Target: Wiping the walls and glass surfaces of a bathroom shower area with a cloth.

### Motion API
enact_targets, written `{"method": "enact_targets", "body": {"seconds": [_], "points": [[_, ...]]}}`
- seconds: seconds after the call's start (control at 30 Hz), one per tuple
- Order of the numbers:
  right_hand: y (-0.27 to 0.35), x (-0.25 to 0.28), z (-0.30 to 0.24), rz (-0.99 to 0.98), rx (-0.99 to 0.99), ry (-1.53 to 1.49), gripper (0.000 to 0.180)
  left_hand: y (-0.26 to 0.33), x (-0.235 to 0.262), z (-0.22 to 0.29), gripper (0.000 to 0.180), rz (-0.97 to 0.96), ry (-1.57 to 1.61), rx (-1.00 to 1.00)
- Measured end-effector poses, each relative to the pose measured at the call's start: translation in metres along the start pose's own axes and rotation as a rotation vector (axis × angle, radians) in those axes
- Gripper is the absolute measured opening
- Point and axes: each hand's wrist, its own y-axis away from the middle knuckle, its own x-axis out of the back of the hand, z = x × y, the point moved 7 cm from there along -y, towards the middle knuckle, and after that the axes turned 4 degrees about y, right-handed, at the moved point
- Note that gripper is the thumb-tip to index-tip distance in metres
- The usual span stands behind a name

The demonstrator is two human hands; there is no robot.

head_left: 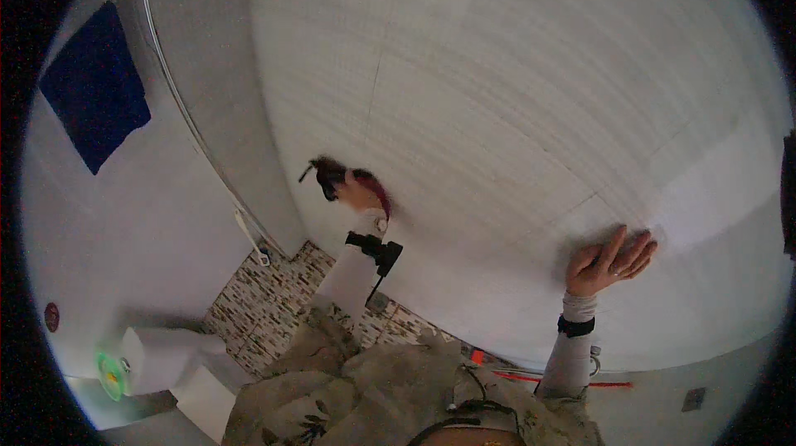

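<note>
Both my hands are up against the white tiled wall: my left hand is closed around a dark red cloth pressed to the tiles, blurred, while my right hand lies open and flat, holding nothing, well apart from it

Home bathroom: white toilet, mosaic tile floor, tiled wall, blue towel.
</note>
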Motion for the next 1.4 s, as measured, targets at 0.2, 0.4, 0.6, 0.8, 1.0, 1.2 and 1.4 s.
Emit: {"method": "enact_targets", "body": {"seconds": [0.2, 0.4, 0.6, 0.8, 1.0, 1.2, 1.4], "points": [[0.008, 0.001, 0.006, -0.013, 0.007, 0.009, 0.052, 0.185, -0.133, 0.174, 0.067, -0.512, -0.316, -0.901], [0.005, 0.0, 0.004, -0.019, 0.004, -0.002, 0.052, 0.369, -0.19, 0.254, 0.057, -1.234, -0.322, -1.414], [0.009, 0.0, 0.007, -0.026, 0.037, 0.016, 0.052, 0.355, -0.178, 0.22, 0.051, -1.081, -0.394, -1.401], [0.007, 0.001, -0.003, -0.027, 0.048, -0.011, 0.051, 0.233, -0.087, 0.141, 0.057, -0.481, -0.294, -1.09], [0.013, -0.001, 0.005, 0.008, 0.084, -0.008, 0.05, 0.17, 0.06, -0.071, 0.059, 0.127, 0.135, 0.18], [0.009, 0.003, -0.003, 0.042, 0.116, -0.051, 0.048, 0.227, 0.147, -0.142, 0.055, 0.263, 0.125, 0.67], [0.014, 0.0, 0.002, 0.013, 0.125, -0.036, 0.049, 0.159, 0.099, -0.089, 0.052, 0.098, 0.246, 0.578]]}}
